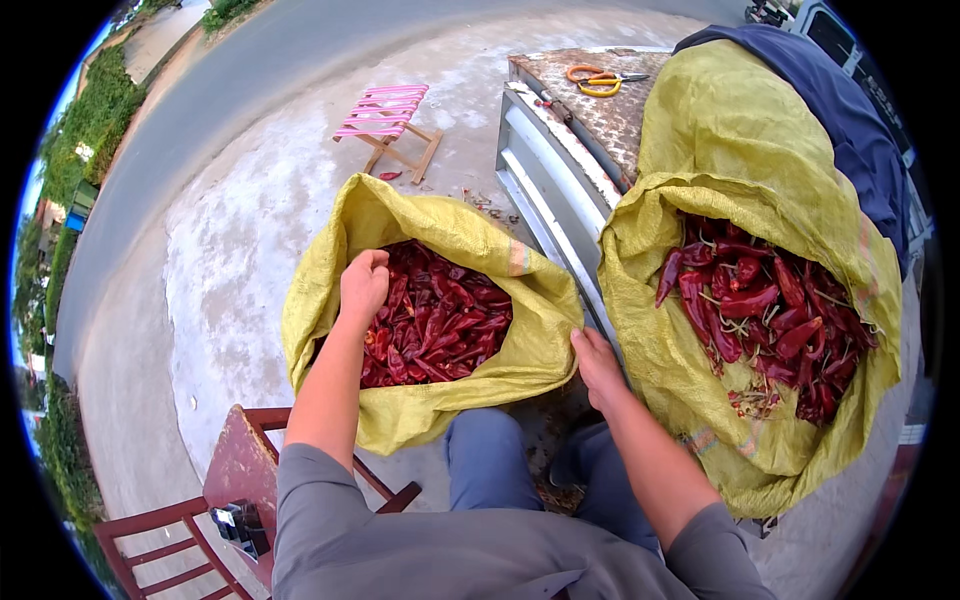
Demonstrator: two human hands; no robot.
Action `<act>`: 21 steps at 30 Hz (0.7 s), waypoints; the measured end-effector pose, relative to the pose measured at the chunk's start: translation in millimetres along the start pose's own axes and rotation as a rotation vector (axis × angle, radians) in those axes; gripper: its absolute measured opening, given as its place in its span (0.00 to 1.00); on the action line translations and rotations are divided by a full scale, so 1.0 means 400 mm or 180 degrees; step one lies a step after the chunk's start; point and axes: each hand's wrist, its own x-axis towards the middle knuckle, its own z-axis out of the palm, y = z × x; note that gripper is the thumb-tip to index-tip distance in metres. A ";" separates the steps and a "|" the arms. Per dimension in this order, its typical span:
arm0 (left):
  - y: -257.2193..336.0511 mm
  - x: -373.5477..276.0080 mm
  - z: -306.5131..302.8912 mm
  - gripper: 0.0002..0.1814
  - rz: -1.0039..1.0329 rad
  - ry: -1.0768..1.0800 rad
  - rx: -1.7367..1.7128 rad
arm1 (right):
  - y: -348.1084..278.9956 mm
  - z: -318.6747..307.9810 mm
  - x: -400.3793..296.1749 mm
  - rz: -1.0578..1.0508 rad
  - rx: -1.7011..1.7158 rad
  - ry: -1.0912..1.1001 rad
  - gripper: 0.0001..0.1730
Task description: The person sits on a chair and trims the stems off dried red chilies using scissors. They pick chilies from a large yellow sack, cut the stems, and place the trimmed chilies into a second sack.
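Observation:
An open yellow woven sack (450,214) stands before me, holding many dried red chili peppers (431,322). My left hand (366,285) is over the left side of its mouth, fingers curled, above the peppers; whether anything is between the fingertips is hidden. The sack's right rim is pinched between the thumb and fingers of my right hand (598,364). To the right, a second yellow woven sack (652,360) lies open towards me, with red chili peppers (750,300), many with stems, spread in its mouth.
Orange-handled scissors (600,80) lie on a rusty metal surface (574,120) beyond the sacks. A pink-striped folding stool (386,112) stands on the concrete. At lower left is a worn wooden chair (232,480) with a small black object (241,525) on it. Dark blue cloth (862,142) lies behind the right sack.

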 end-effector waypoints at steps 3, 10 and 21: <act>-0.010 -0.160 -0.011 0.19 -0.0720 -0.0133 -0.1119 | 0.010 -0.013 -0.057 -0.0593 -0.0404 0.0555 0.29; 0.006 -0.430 -0.053 0.14 -0.1383 0.0677 -0.2532 | -0.085 -0.073 -0.344 -0.1441 -0.0992 -0.0413 0.23; 0.443 -0.486 0.127 0.25 0.1927 -0.0347 -0.0112 | -0.349 -0.306 -0.533 -0.2596 -0.2197 0.0495 0.11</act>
